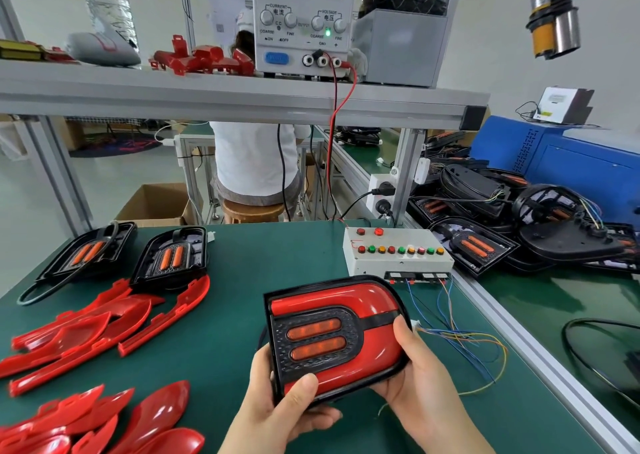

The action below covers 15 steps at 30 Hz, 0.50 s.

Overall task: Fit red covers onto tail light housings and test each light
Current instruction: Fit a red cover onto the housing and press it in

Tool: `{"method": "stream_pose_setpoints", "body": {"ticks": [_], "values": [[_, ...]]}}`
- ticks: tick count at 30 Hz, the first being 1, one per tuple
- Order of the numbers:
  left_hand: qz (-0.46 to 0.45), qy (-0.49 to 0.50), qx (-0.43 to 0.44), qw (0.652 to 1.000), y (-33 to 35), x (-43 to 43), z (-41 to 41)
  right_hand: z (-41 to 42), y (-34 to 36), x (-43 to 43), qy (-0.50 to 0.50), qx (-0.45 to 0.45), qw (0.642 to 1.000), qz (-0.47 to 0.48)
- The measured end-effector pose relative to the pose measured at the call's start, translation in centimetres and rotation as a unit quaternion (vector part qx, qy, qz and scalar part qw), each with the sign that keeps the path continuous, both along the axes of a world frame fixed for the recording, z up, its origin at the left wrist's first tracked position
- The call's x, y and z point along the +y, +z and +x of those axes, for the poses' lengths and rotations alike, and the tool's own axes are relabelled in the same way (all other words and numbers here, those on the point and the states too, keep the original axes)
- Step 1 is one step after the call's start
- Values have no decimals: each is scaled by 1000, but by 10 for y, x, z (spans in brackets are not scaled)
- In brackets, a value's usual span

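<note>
- Left hand (287, 415) and right hand (419, 377) clasp both ends of the black plastic tail light housing with glossy red cover (346, 301), over the green mat (242, 280).
- Its long axis lies left to right; the white button box (398, 263) is beyond, nearer the right hand.

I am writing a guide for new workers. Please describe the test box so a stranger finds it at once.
Look at the green mat. Near its far right edge, beyond the held tail light, sits a white test box. It alone carries a row of red, green and amber buttons.
</note>
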<state>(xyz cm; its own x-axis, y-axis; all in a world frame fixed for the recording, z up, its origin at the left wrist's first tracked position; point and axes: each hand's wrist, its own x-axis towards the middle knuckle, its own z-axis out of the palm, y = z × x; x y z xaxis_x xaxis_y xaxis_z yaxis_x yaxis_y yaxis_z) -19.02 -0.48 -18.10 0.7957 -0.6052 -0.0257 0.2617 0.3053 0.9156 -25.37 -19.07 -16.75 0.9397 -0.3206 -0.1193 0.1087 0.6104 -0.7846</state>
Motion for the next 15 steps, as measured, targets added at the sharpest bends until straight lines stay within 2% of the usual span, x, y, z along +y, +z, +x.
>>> {"method": "stream_pose_setpoints", "body": {"ticks": [4, 8, 11, 15], "values": [[-33, 51, -8, 998, 2, -7, -5, 2, -1, 10, -3, -40, 999, 3], [-73, 64, 47, 994, 2, -20, -12, 6, -7, 27, 27, -36, 999, 0], [-64, -11, 59, 996, 2, -15, -8, 5, -7, 27, 14, -24, 999, -31], [-55, -142, -16, 988, 2, -7, 1, 0, -5, 22, 45, -34, 998, -38]]}}
